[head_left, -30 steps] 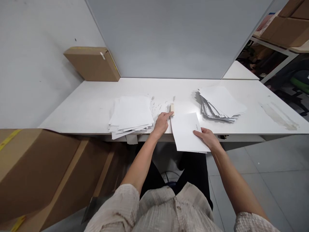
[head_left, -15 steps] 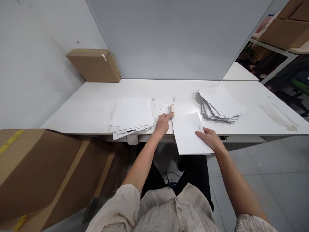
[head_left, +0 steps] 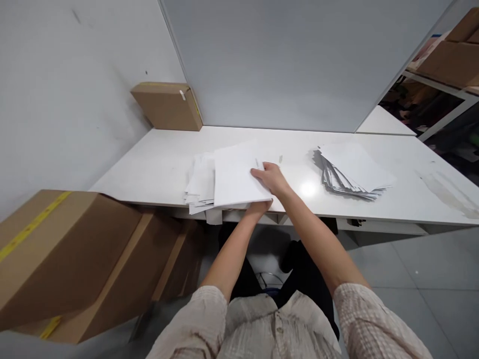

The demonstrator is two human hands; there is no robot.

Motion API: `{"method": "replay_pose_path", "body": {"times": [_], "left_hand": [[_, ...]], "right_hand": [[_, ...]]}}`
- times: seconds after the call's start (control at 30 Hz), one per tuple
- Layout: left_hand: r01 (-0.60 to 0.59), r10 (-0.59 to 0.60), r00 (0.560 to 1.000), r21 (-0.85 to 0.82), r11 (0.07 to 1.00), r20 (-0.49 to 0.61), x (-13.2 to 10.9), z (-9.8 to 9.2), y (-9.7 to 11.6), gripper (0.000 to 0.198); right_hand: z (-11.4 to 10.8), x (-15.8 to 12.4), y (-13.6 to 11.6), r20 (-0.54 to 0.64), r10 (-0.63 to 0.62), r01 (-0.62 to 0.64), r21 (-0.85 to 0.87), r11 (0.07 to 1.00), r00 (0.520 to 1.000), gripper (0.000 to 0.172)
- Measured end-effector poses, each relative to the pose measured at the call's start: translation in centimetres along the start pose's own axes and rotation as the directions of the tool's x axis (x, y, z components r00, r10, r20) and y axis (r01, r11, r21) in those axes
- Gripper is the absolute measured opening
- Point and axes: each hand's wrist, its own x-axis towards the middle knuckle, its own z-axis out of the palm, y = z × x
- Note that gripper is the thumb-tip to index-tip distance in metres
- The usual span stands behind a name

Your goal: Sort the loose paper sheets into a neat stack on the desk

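A few white paper sheets (head_left: 235,174) with a short line of print are in my right hand (head_left: 275,178), its thumb on top near their right edge. They lie over or just above the right part of the left paper stack (head_left: 202,177); whether they touch it I cannot tell. Below their near right corner is my left hand (head_left: 261,207), its fingers mostly hidden by the paper. The small cream stapler seen earlier does not show now. Farther right lies a second, fanned-out paper stack (head_left: 357,167), apart from both hands.
A white desk (head_left: 292,209) carries the stacks against a grey panel (head_left: 288,65). One flat cardboard box (head_left: 172,107) stands at the back left. Large cardboard boxes (head_left: 75,249) crowd the floor at left. At far right is a shelf (head_left: 441,85) with a box on it.
My right hand has carried the sheets left and up, onto or over the left stack. My left hand has gone from the cream stapler to beneath the sheets' edge. The view has shifted slightly.
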Motion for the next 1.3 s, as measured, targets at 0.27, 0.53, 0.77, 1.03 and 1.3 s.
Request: {"method": "replay_pose_path", "body": {"times": [0.27,0.53,0.77,1.03,1.3], "left_hand": [[-0.087,0.070,0.984,0.102,0.991,0.166,0.6,-0.4,-0.4,0.041],[-0.227,0.204,0.973,0.270,0.936,0.111,0.6,0.3,-1.1,0.056],[-0.251,0.226,0.967,0.288,0.924,0.116,0.7,0.5,-1.4,0.052],[-0.270,0.246,0.962,0.299,0.916,0.115,0.7,0.4,-1.4,0.049],[-0.274,0.258,0.962,0.267,0.924,0.092,0.8,0.4,-1.5,0.048]], "right_hand": [[3.0,3.3,-0.6,-0.026,0.008,-0.020,-0.500,0.866,1.000,0.041],[-15.3,2.0,6.7,-0.484,-0.204,-0.295,-0.761,0.578,0.851,0.031],[-20.7,3.5,10.2,-0.545,-0.101,-0.412,-0.730,0.546,0.832,0.050],[-19.5,4.3,9.7,-0.590,-0.043,-0.485,-0.701,0.523,0.806,0.040],[-21.5,1.7,7.8,-0.577,-0.332,-0.348,-0.763,0.544,0.746,0.037]]}}
